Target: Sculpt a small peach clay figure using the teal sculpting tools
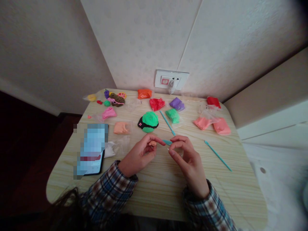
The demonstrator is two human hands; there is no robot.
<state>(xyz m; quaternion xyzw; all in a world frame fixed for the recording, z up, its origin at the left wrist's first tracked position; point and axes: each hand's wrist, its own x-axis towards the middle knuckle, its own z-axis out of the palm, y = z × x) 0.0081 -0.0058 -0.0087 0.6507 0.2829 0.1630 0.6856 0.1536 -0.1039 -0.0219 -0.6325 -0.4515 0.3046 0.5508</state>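
Note:
My left hand [141,154] is closed around a small piece of peach modelling clay [152,143], its index finger stretched to the right. Thumb and fingers of my right hand [189,160] pinch a tiny white bit of clay [168,149], close to the left fingertip. A teal modelling tool [166,141] shows just behind the fingertips, partly hidden by them. Beyond my hands lies a clay figure [150,120] in bright green and black, with a small pink decoration on its left side.
Clay packets surround the work: peach [121,127], pink [109,112], red [157,104], green [173,116] and coral [221,126]. Teal tools [167,123] lie behind and to the right. A phone [93,149] is at left. Small finished clay pieces [117,99] sit back left, and a wall socket [171,80] is behind.

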